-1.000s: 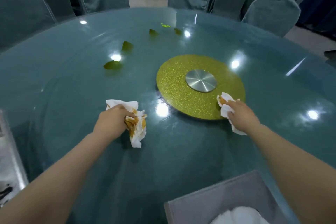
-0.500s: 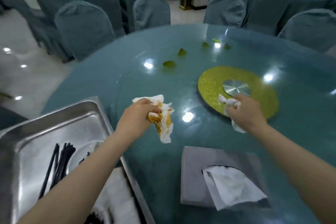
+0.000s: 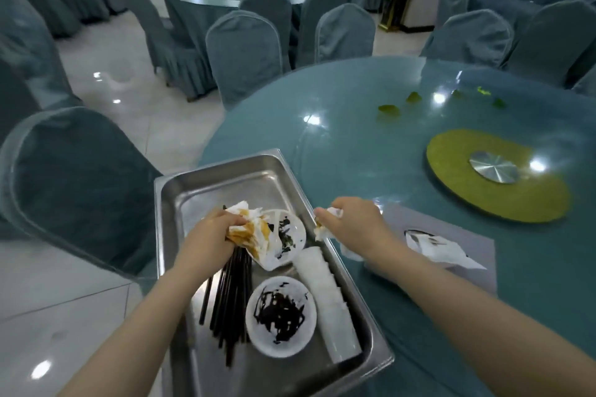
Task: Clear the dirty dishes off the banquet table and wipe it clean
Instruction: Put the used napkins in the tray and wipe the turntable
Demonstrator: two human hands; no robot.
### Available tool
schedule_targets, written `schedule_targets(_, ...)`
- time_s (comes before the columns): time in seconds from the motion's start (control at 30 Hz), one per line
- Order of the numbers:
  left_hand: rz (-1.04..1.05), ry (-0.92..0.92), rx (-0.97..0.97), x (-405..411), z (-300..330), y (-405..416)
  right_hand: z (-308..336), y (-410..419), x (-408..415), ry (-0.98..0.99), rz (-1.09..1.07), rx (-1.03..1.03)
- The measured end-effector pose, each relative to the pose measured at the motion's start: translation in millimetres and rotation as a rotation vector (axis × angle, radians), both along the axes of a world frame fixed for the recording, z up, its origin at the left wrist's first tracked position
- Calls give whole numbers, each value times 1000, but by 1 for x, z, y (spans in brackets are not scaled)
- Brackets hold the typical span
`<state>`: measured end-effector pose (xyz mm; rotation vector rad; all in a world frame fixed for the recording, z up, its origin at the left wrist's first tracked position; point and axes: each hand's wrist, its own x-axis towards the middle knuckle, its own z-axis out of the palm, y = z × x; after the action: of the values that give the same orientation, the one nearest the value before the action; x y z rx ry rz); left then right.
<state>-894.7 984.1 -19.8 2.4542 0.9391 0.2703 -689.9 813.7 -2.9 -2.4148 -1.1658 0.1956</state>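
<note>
My left hand [image 3: 209, 237] grips a crumpled white napkin stained orange [image 3: 250, 232] over the steel tray [image 3: 180, 190] at the table's near-left edge. My right hand [image 3: 353, 224] holds a smaller soiled napkin [image 3: 325, 224] right at the tray's right rim. In the tray lie black chopsticks [image 3: 227, 296], two dirty white plates [image 3: 280, 316] [image 3: 292, 230] and a stack of white cups [image 3: 325, 296] on its side. The round blue glass table [image 3: 354, 126] carries several green food scraps [image 3: 388, 109] at the far side.
A grey tissue box [image 3: 461, 232] with a tissue sticking out sits under my right forearm. The gold turntable base [image 3: 496, 177] lies at the table's centre. Covered chairs [image 3: 243, 42] ring the table, one [image 3: 71, 177] close at my left. Another table stands behind.
Both hands carried their napkins left, off the glass, to the tray. My view swung left, bringing the whole tray and its dishes into sight.
</note>
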Motion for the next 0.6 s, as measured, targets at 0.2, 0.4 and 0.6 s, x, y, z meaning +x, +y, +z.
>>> schedule_targets(0.2,88,58,-106,-46,-33,-2,-15,49,-64,205,244,-118)
schedule_targets(0.4,-43,11,-545,-66,-48,-12,-20,80,-90,321,333,-323)
schedule_targets(0.6,239,-108,-397,-72,-39,-3,-18,53,-62,315,203,-131)
